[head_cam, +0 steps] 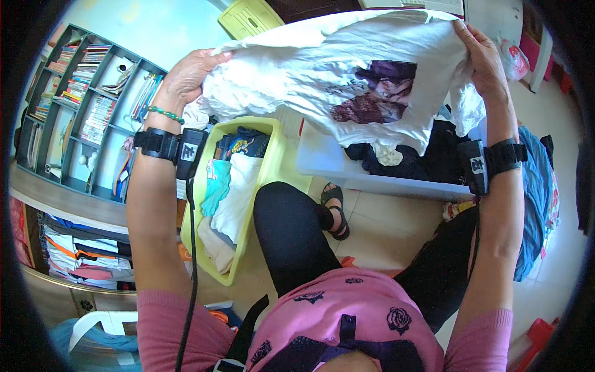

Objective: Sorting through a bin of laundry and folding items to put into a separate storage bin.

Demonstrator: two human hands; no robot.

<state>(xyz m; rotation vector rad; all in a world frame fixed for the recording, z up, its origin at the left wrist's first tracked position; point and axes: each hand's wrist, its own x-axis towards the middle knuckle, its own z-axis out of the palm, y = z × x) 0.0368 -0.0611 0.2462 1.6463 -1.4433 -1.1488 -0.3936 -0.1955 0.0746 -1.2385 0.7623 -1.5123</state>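
Note:
A white T-shirt (288, 69) with a dark printed picture on its front is stretched out between my two hands. My left hand (193, 74) grips one end, thumb on top, and my right hand (483, 58) pinches the other end higher up. The cloth hangs wrinkled over the rim of a translucent white plastic bin (325, 162), which holds dark clothes (409, 162). Below my left hand stands a yellow-green plastic bin (272, 158) with folded clothes, among them a white one (237, 186) and a turquoise one (216, 186).
Bookshelves (88, 102) with books line the left, above a shelf of folded clothes (88, 255). Blue cloth (532, 204) is heaped at the right. A yellow-green lid (251, 18) leans at the back. A white chair (104, 321) stands lower left, and a red plastic object (534, 342) lower right.

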